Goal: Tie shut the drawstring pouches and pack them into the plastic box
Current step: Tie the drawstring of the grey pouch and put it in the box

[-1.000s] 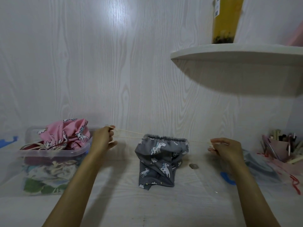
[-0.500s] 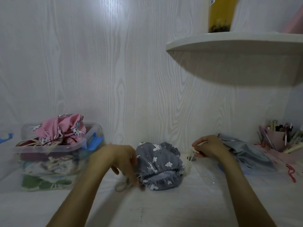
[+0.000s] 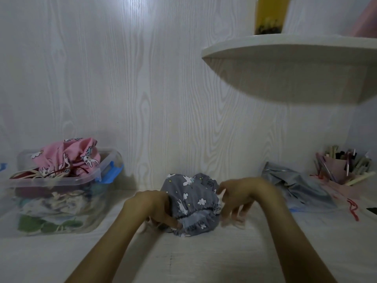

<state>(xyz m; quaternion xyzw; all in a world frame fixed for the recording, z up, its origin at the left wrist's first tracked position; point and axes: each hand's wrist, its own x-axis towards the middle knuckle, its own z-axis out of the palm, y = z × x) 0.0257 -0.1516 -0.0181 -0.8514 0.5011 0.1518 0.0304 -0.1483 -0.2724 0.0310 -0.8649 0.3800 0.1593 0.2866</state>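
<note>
Both my hands work at the grey pouch [image 3: 193, 203] lying low in the middle of the frame. My left hand [image 3: 155, 209] pinches its gathered mouth; my right hand [image 3: 236, 198] curls around the pale cord [image 3: 234, 220]. The plastic box [image 3: 61, 203], holding a pink pouch [image 3: 69, 158], sits at left.
</note>
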